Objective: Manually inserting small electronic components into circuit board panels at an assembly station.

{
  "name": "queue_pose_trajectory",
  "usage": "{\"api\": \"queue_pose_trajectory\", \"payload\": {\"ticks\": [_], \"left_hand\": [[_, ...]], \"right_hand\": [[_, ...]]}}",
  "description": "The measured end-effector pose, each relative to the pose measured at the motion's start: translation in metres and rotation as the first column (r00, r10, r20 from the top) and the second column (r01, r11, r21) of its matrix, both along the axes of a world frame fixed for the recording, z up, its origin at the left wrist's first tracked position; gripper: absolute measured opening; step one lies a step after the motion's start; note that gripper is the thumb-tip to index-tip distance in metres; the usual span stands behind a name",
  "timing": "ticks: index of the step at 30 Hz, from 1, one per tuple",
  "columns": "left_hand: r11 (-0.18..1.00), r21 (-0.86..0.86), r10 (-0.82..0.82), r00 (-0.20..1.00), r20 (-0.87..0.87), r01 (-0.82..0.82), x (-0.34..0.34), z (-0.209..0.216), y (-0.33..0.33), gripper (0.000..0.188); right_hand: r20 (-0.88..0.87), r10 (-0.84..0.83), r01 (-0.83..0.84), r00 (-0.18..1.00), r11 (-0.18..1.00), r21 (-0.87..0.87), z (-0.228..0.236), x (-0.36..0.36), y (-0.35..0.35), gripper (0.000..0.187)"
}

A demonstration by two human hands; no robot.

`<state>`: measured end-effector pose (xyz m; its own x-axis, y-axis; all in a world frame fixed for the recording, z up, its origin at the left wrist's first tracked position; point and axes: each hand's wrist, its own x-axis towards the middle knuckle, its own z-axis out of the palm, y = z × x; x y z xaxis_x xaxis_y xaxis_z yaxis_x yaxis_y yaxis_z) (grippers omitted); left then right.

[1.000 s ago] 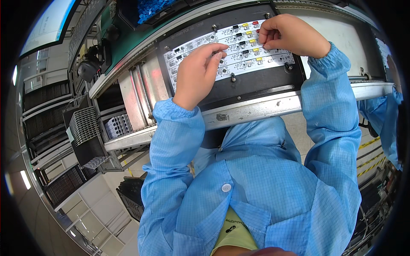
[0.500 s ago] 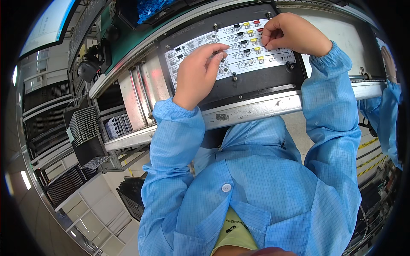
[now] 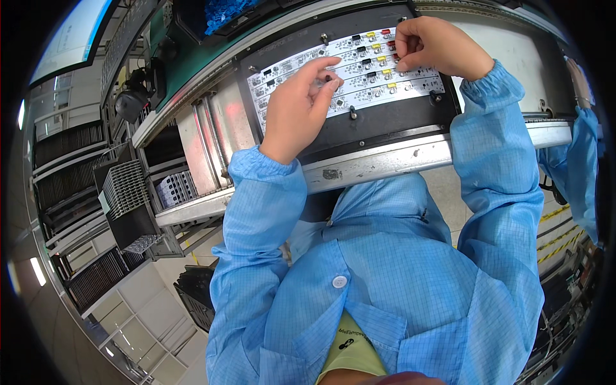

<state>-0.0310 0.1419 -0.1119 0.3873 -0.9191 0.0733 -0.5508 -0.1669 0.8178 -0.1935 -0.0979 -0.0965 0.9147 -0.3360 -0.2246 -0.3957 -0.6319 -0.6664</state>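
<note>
White circuit boards (image 3: 292,67) lie in rows in a black carrier frame (image 3: 385,122), with black connectors (image 3: 366,62), yellow connectors (image 3: 381,59) and red connectors (image 3: 385,31) along them. Over the middle of the boards, my left hand (image 3: 298,106) has its index finger stretched out, while its thumb and another fingertip close on a small dark part (image 3: 328,78). My right hand (image 3: 443,48) is at the boards' right end, thumb and fingers drawn together in a pinch beside the red connectors. Its fingers hide whatever is between them.
The frame rests on a metal-railed conveyor (image 3: 378,157). Past its far rail are a green surface (image 3: 186,58) and a bin of blue pieces (image 3: 231,14). A monitor (image 3: 64,38) and board racks (image 3: 125,189) stand at left. Another person's blue sleeve (image 3: 581,173) shows at right.
My right hand has shifted slightly up and left over the boards. My left thumb and fingers have moved a little, and the small dark part between them now shows.
</note>
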Motion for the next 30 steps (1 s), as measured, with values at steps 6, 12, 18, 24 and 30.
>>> {"api": "queue_pose_trajectory", "payload": {"ticks": [6, 12, 18, 24, 30], "left_hand": [[0.999, -0.029, 0.038, 0.997, -0.066, -0.040, -0.006, -0.001, -0.003, 0.029], [0.999, -0.037, 0.011, 0.995, -0.098, -0.015, -0.014, 0.005, -0.012, 0.022], [0.985, -0.168, 0.040, 0.998, -0.043, -0.047, -0.019, 0.017, -0.039, 0.015], [0.949, -0.293, 0.119, 0.993, -0.003, -0.115, -0.017, -0.002, -0.048, 0.016], [0.963, -0.147, 0.174, 0.940, -0.294, -0.225, -0.006, -0.015, -0.043, 0.016]], "right_hand": [[0.046, 0.039, -0.040, 0.998, 0.999, 0.022, -0.012, -0.003, -0.010, 0.020], [-0.058, 0.086, -0.086, 0.995, 0.996, -0.001, 0.014, -0.007, -0.012, 0.016], [-0.046, 0.070, -0.069, 0.996, 0.997, 0.018, 0.026, -0.009, -0.009, 0.019], [0.138, -0.018, -0.002, 0.990, 0.990, 0.141, 0.016, -0.025, -0.014, 0.019], [0.231, -0.024, -0.017, 0.973, 0.985, 0.173, -0.007, -0.023, -0.015, 0.016]]}}
